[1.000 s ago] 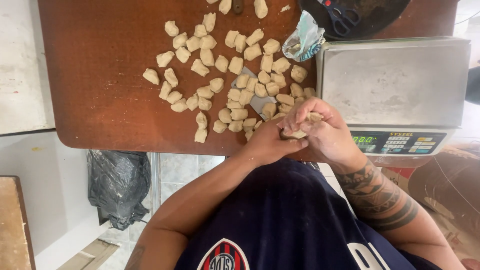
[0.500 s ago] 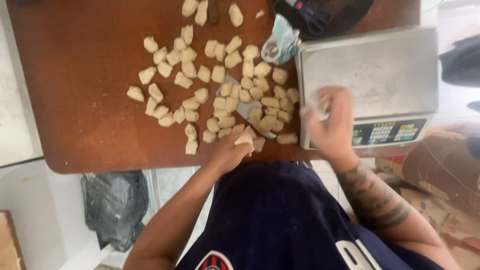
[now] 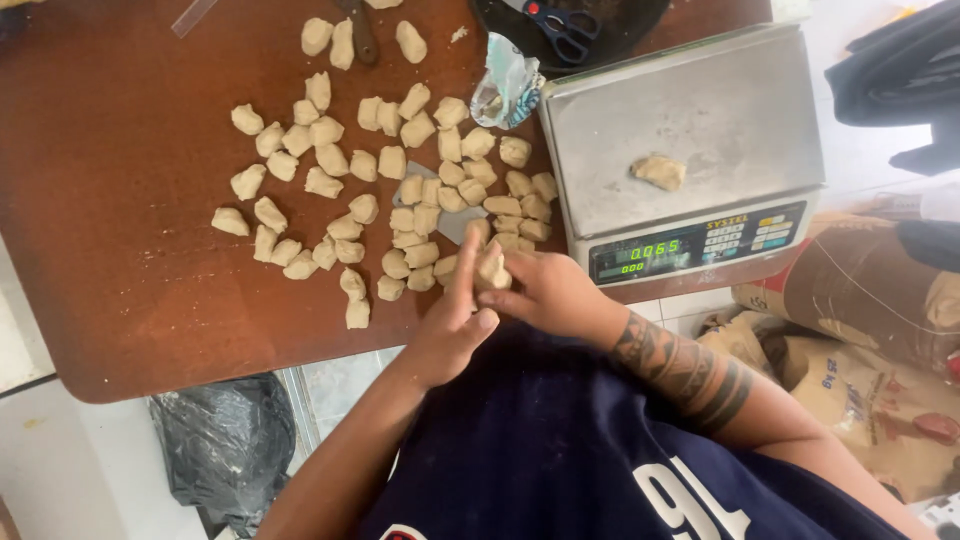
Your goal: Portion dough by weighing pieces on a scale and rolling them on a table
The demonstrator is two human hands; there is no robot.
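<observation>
Both hands, left hand [image 3: 450, 335] and right hand [image 3: 545, 292], close together on one dough lump [image 3: 491, 270], the dough pieces [image 3: 400, 215] just beyond, the scale [image 3: 690, 150] right of it

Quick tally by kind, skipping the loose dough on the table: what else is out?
Scale: 1
Dough piece on the scale: 1
Held dough piece, between left hand and right hand: 1
Scissors: 1
Crumpled plastic bag: 1
Total: 5

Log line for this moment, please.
left hand: on dough piece | right hand: holding it | scale: one lump
</observation>
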